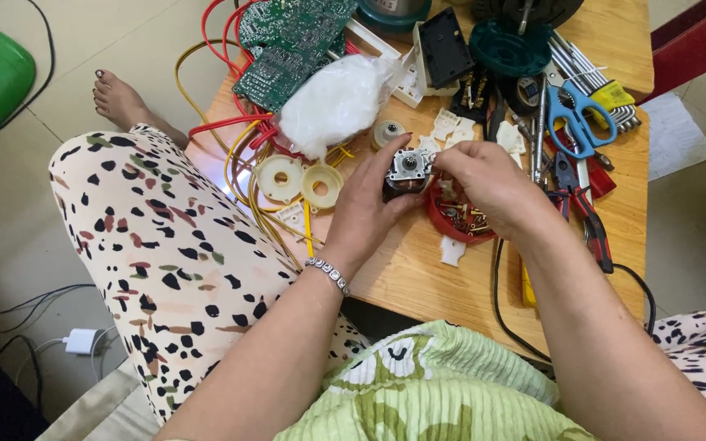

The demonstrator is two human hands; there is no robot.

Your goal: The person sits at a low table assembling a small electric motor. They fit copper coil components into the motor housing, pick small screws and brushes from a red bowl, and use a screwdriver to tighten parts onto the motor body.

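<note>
My left hand grips a small metal motor from below, its shaft end facing up. My right hand pinches the motor's top right edge with its fingertips. Both hands hover over a low wooden table. Just under my right hand lies a red lid filled with several small screws. A silver bracelet circles my left wrist.
Two cream plastic discs and yellow and red wires lie to the left. A green circuit board and a white plastic bag sit behind. Blue scissors, red-handled pliers, hex keys and a screwdriver lie right.
</note>
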